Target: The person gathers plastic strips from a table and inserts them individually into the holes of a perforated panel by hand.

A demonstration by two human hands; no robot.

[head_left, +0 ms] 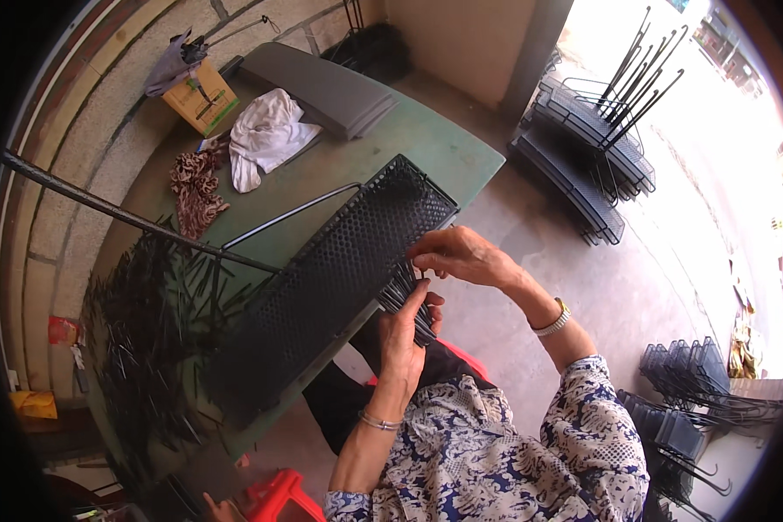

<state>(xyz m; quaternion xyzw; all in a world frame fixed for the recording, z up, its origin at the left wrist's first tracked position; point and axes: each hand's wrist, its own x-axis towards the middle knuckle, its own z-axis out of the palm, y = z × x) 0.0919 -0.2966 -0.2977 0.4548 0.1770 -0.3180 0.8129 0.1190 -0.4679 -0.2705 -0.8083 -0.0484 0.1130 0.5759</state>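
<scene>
My left hand point(403, 337) is wrapped round a bundle of thin black strips point(398, 287), close to the near long edge of a black perforated metal basket point(339, 244). The strips stick out on both sides of the fingers. My right hand point(468, 256) is closed in a pinch at the upper ends of the bundle, beside the basket's edge; what lies between its fingertips is too small to make out. The long basket lies slantwise on a green table point(448, 157). A dark rod point(139, 209) runs from the left to the basket, and a bent thin rod point(291, 213) reaches its far side.
Loose black strips point(139, 348) are heaped on the table's left. A white cloth point(270, 135), brown patterned cloth point(198, 187), yellow box point(200, 96) and dark grey sheets point(322, 87) lie farther back. Stacked black baskets point(574, 157) stand right. Another person's hand point(222, 509) shows near a red stool point(283, 498).
</scene>
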